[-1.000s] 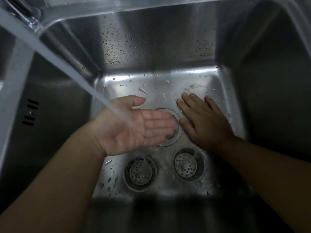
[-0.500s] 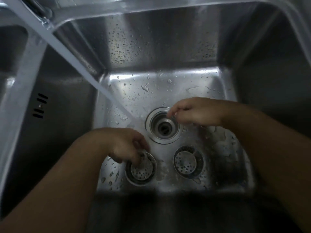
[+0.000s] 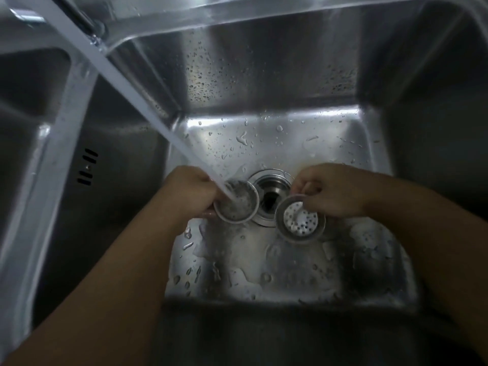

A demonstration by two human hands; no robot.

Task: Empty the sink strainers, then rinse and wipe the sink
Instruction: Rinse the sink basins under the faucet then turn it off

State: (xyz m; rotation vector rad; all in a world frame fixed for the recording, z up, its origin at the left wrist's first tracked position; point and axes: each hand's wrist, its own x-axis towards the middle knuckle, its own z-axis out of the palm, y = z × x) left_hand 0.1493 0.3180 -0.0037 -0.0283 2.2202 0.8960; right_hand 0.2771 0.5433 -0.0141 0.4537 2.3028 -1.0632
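I look down into a wet stainless steel sink (image 3: 277, 83). My left hand (image 3: 187, 191) grips one round metal strainer (image 3: 236, 206) and holds it under the running water stream (image 3: 126, 83), just left of the open drain (image 3: 269, 199). My right hand (image 3: 332, 191) holds a second strainer (image 3: 301, 220) by its centre knob, lifted just right of the drain, its perforated face turned up toward me.
The faucet (image 3: 87, 25) reaches in from the top left. A second basin (image 3: 29, 83) lies at the far left past the divider, and overflow slots (image 3: 87, 166) sit in the left wall. Water droplets and puddles cover the sink floor (image 3: 277, 268).
Both hands have picked the two strainers up off the sink floor and raised them beside the drain. The left strainer is now under the water stream.
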